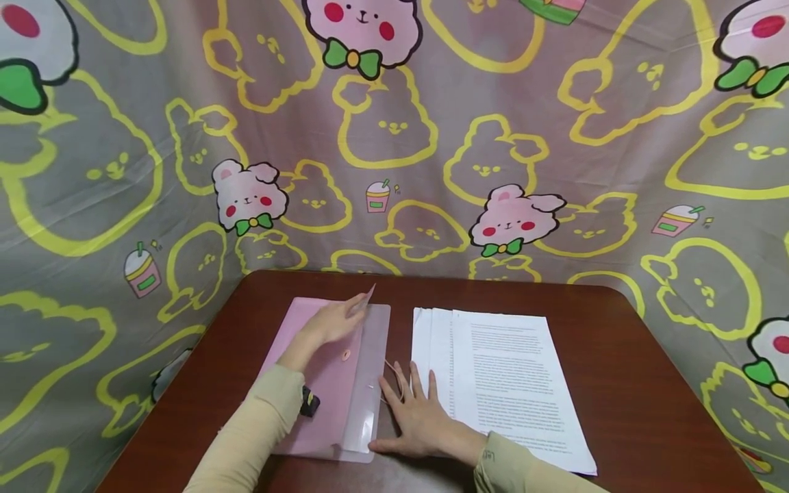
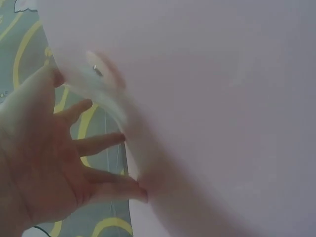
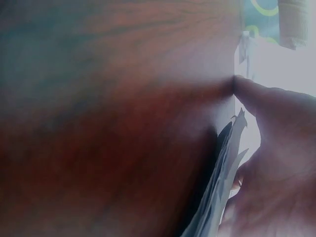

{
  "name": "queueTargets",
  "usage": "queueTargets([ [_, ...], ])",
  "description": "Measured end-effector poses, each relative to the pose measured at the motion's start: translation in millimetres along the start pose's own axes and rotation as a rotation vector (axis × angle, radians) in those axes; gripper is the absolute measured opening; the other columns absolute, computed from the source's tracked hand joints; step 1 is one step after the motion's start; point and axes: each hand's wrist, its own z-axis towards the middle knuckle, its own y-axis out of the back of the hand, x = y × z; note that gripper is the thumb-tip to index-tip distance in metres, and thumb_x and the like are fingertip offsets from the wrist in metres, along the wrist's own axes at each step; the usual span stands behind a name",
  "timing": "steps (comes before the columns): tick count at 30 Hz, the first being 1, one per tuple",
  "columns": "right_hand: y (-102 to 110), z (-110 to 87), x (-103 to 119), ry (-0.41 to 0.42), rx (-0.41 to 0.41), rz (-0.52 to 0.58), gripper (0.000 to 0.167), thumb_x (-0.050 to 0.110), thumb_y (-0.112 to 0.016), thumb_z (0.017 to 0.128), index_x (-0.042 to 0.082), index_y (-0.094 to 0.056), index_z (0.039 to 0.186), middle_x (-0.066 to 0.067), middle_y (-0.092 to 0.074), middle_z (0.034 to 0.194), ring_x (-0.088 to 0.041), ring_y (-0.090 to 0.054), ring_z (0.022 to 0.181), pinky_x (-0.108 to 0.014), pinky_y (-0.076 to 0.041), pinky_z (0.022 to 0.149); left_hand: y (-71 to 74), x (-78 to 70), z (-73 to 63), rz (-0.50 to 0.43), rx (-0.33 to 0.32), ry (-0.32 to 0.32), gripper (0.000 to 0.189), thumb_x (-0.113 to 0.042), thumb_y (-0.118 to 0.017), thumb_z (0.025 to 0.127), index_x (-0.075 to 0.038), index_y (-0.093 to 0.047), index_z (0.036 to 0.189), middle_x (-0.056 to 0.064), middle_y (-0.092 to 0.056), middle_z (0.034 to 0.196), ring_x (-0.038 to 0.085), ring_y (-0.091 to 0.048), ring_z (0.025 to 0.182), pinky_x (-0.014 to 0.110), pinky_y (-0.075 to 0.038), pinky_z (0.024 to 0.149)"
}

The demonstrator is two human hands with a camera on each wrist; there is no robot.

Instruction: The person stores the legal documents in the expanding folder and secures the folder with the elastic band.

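A pink document folder (image 1: 320,404) with a translucent edge lies on the left side of the table. At its upper right my left hand (image 1: 333,322) touches a raised corner of the pink flap. In the left wrist view, the left hand (image 2: 54,148) has spread, fairly straight fingers meeting the flap's edge near a small round button (image 2: 98,71). My right hand (image 1: 422,424) lies with spread fingers between the folder and a stack of printed paper (image 1: 518,383). Its thumb reaches the folder's lower right edge, and a thin string (image 1: 399,383) loops by its fingers.
The brown table (image 1: 635,383) extends past the paper on the right. Behind and at both sides hangs a grey curtain (image 1: 419,185) with cartoon prints. A small black object (image 1: 310,402) shows beside the left sleeve, over the folder.
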Motion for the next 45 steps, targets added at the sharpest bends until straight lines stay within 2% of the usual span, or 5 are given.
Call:
queueTargets([
  [5,-2.0,0.8,-1.7,0.001,-0.003,0.008,0.116,0.081,-0.071,0.087,0.014,-0.033,0.173,-0.025,-0.023,0.182,-0.054,-0.017,0.168,-0.082,-0.016,0.131,-6.1,22.8,10.6,-0.001,0.002,-0.026,0.074,-0.076,-0.035,0.109,-0.039,-0.035,0.172,0.019,-0.069,0.151,0.045,-0.066,0.139,0.067,-0.054,0.114],
  [15,-1.2,0.4,-3.0,0.008,-0.001,0.028,0.116,0.081,-0.072,0.088,0.014,-0.032,0.173,-0.025,-0.022,0.182,-0.055,-0.016,0.168,-0.082,-0.015,0.131,44.0,-37.9,-39.3,-0.089,0.052,0.041,0.071,-0.068,-0.038,0.113,-0.034,-0.032,0.174,0.02,-0.063,0.157,0.047,-0.055,0.151,0.069,-0.044,0.125],
  [23,1.5,0.9,-3.0,0.009,0.008,0.033,0.115,0.08,-0.072,0.088,0.013,-0.032,0.173,-0.026,-0.022,0.182,-0.056,-0.016,0.168,-0.083,-0.014,0.131,43.3,-7.1,-32.0,-0.222,0.041,0.025,0.075,-0.072,-0.046,0.11,-0.04,-0.027,0.175,0.018,-0.06,0.161,0.048,-0.059,0.147,0.076,-0.042,0.121],
  [39,0.0,1.1,-1.7,0.0,0.015,0.045,0.116,0.08,-0.072,0.088,0.014,-0.031,0.174,-0.025,-0.02,0.182,-0.054,-0.014,0.169,-0.082,-0.013,0.132,61.0,-15.8,-49.6,-0.318,0.087,0.03,0.077,-0.061,-0.056,0.111,-0.041,-0.019,0.176,0.02,-0.052,0.168,0.051,-0.049,0.154,0.076,-0.035,0.128],
  [45,-0.4,2.0,-2.7,0.007,-0.001,0.034,0.116,0.079,-0.074,0.087,0.013,-0.033,0.173,-0.026,-0.022,0.181,-0.055,-0.016,0.168,-0.083,-0.014,0.131,61.3,7.6,-45.6,-0.397,0.051,-0.08,0.081,-0.06,-0.06,0.109,-0.035,-0.022,0.176,0.023,-0.06,0.16,0.044,-0.064,0.143,0.058,-0.054,0.115],
])
